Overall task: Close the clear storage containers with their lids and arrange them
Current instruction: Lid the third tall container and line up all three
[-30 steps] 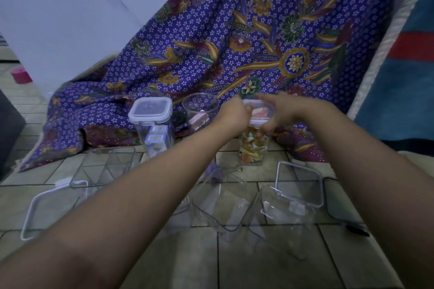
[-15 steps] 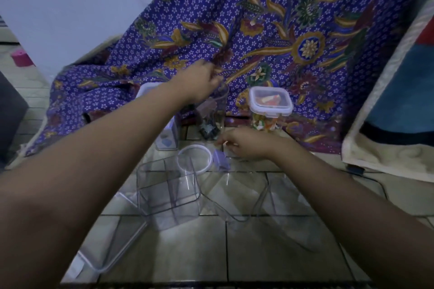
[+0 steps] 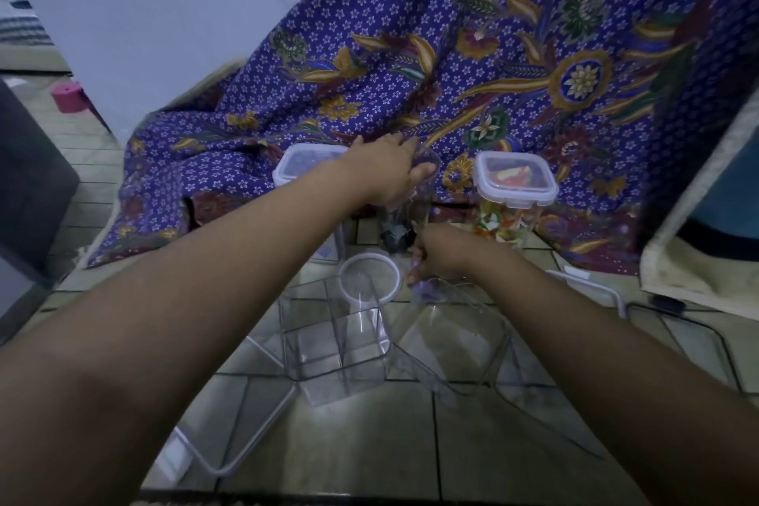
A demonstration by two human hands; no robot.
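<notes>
Left hand [image 3: 390, 168] gripping upright round container's [image 3: 415, 197] rim, right hand [image 3: 443, 255] pinching round lid [image 3: 369, 277] flat on floor.

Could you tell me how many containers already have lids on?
2: the candy-filled container at right by the cloth, and the one partly behind the left forearm. Others may be hidden.

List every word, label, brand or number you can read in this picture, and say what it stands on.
None can be read.
Small packets inside the left lidded container: hidden by the arm, unreadable.
Colourful contents of the right lidded container: any print is too blurred.
Patterned cloth: only flowers, no lettering.
</notes>
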